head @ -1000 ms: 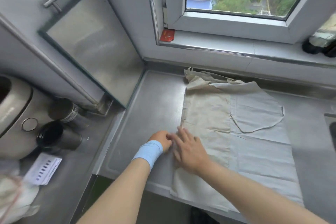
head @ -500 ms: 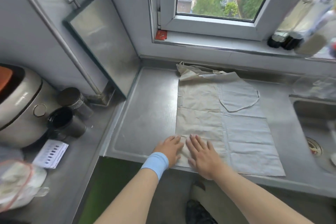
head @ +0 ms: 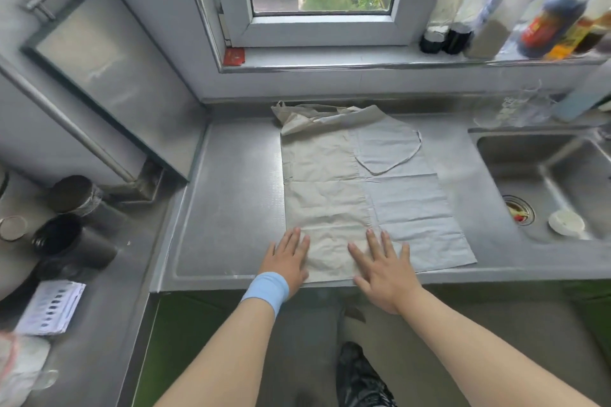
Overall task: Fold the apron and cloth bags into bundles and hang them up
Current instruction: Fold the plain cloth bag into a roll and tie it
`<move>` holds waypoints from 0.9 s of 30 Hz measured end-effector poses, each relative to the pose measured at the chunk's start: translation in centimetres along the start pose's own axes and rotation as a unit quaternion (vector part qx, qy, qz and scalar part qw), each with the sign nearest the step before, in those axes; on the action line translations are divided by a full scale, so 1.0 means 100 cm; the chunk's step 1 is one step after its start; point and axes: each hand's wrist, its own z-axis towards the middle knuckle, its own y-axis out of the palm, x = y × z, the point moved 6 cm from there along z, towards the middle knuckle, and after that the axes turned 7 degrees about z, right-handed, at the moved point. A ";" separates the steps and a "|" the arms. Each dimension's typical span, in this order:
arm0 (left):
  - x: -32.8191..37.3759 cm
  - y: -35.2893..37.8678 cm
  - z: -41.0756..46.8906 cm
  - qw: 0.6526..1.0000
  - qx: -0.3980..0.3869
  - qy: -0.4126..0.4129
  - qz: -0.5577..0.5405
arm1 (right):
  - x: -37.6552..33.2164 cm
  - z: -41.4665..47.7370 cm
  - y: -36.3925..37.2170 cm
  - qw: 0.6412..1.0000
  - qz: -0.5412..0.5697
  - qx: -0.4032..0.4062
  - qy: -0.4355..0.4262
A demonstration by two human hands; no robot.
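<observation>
Apron (head: 363,195) lies flat on steel counter (head: 231,208). Left hand (head: 289,259) and right hand (head: 383,266) press its near edge, fingers spread wide, gripping nothing.

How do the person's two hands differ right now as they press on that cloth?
The left hand has a light blue band at the wrist; the right hand has a bare wrist. The left hand rests at the left edge of the beige cloth, partly on the steel counter, while the right hand lies further in, near where the beige panel meets the paler one. Both are flat, palms down, fingers spread, at the cloth's near end.
</observation>
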 end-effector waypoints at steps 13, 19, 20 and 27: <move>-0.010 0.022 -0.041 1.000 0.008 -0.023 0.008 | -0.064 0.013 0.010 0.992 0.067 -0.033 -0.103; -0.033 -0.011 -0.032 0.964 0.123 -0.178 -0.151 | -0.033 0.009 -0.005 0.996 0.061 0.011 -0.057; -0.034 -0.011 -0.034 0.951 0.094 -0.231 -0.183 | -0.037 0.010 -0.009 0.996 0.048 0.027 -0.069; -0.014 0.032 -0.066 0.787 -0.073 -0.399 -0.465 | -0.117 0.036 -0.024 0.974 0.059 0.035 -0.216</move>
